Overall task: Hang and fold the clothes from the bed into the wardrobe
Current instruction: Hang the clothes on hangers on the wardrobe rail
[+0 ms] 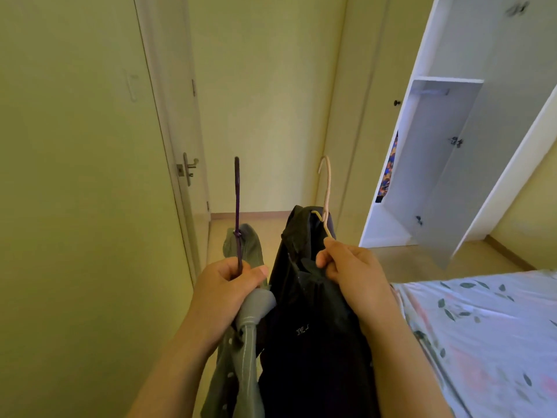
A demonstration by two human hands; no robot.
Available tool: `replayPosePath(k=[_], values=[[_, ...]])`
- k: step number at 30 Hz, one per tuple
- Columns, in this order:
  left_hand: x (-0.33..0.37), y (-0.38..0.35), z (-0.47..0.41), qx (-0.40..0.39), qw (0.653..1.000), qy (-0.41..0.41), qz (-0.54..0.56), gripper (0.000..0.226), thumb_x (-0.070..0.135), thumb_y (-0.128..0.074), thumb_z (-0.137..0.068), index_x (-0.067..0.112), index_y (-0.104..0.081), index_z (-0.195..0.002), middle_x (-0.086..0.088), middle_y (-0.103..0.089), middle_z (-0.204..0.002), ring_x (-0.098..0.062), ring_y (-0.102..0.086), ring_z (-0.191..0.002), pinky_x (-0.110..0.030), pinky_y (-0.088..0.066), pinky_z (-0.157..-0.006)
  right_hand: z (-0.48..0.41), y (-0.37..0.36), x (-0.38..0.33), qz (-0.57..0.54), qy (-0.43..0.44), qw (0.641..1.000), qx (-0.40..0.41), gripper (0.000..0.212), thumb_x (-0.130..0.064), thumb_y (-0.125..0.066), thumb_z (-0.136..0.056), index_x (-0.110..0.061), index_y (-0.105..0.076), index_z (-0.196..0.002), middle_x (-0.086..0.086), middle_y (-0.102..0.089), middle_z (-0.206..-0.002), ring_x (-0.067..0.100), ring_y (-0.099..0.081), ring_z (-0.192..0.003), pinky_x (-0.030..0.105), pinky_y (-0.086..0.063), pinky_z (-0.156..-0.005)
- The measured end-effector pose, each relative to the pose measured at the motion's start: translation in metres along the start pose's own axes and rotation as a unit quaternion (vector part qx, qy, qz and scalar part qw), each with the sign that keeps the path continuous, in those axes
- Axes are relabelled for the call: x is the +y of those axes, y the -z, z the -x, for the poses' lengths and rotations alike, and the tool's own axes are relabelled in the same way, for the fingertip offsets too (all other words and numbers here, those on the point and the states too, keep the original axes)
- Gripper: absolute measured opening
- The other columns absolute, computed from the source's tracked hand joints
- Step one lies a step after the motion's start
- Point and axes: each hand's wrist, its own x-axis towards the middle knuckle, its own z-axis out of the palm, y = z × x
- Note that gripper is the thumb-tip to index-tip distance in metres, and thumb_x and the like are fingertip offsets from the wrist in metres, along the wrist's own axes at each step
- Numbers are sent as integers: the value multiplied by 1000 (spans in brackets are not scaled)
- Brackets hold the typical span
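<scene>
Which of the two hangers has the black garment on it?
The beige hanger, gripped by the right hand, carries the black garment; the purple hanger in the left hand carries the grey shirt.

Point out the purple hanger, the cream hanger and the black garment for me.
purple hanger [237,188], head view, on its upright hook stem.
cream hanger [329,188], head view, on the hook's neck.
black garment [310,342], head view, on its front fabric.

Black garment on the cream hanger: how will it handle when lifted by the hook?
Likely floppy: the black garment hangs in loose folds below the right hand. It would probably swing, since only the thin cream hanger carries it. It looks bulky, so perhaps heavy for that hanger.
</scene>
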Motion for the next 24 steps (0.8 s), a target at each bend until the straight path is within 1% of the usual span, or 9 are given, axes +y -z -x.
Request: replayPosePath(k=[2,6,9,12,15,16,18,21,24], values=[[-9,2,-25,-4,1000,8,-3,40,21,-70,-85,-14,-53,-74,-21,-55,-70,-25,-49,-64,-38,-39,-65,-26,-10,0,11,-11,1000,-11,47,-31,-47,-101,-12,-63,-61,-1,-38,-45,6,-32,-40,17,-32,-47],[-24,12,-85,-9,1000,1,-19,37,21,-69,-85,-13,-57,-75,-31,-56,-74,-26,-52,-64,-36,-42,-65,-80,-34,-2,17,-26,1000,-4,47,-32,-46,-101,-13,-63,-62,-2,-38,-46,6,-33,-41,22,-32,-52],[-31,24,-133,-36,999,-2,-34,33,23,-70,-85,-3,-58,-69,-19,-57,-69,-25,-54,-64,-35,-44,-65,-118,-56,-7,28,-29,999,13,47,-33,-46,-101,-13,-64,-62,-3,-40,-45,4,-34,-39,23,-33,-53],[-36,33,-182,-69,997,-7,-45,30,25,-70,-84,9,-57,-62,-9,-54,-62,-17,-52,-59,-27,-42,-60,-156,-74,-16,34,-36,998,40,48,-33,-46,-101,-14,-64,-61,-2,-41,-46,5,-35,-41,24,-34,-54],[-42,38,-225,-103,993,-15,-57,34,28,-72,-81,18,-53,-56,1,-49,-55,-9,-48,-52,-19,-38,-53,-188,-87,-20,33,-36,997,67,46,-32,-47,-101,-13,-65,-63,-5,-40,-43,3,-34,-38,14,-33,-44],[-46,38,-239,-112,992,-18,-62,34,29,-72,-81,18,-53,-55,2,-48,-54,-9,-47,-51,-18,-38,-52,-197,-90,-20,34,-34,996,73,46,-32,-47,-101,-12,-66,-64,-6,-40,-42,3,-34,-38,12,-32,-42],[-56,36,-264,-124,990,-23,-65,35,32,-72,-80,22,-52,-53,3,-47,-53,-8,-45,-50,-17,-36,-50,-215,-94,-17,45,-38,995,83,46,-31,-46,-101,-12,-66,-65,-7,-39,-41,3,-34,-38,11,-32,-42],[-69,30,-297,-146,987,-17,-69,37,35,-72,-80,24,-51,-52,3,-45,-52,-7,-45,-49,-14,-35,-47,-242,-98,-13,48,-50,993,92,45,-31,-46,-101,-11,-67,-66,-7,-39,-41,4,-34,-39,15,-33,-46],[-77,19,-333,-160,985,-14,-70,37,33,-73,-81,22,-52,-52,2,-45,-52,-8,-44,-48,-15,-35,-48,-277,-100,-9,46,-59,992,99,45,-31,-46,-102,-11,-67,-67,-8,-39,-40,3,-33,-37,20,-33,-50]])
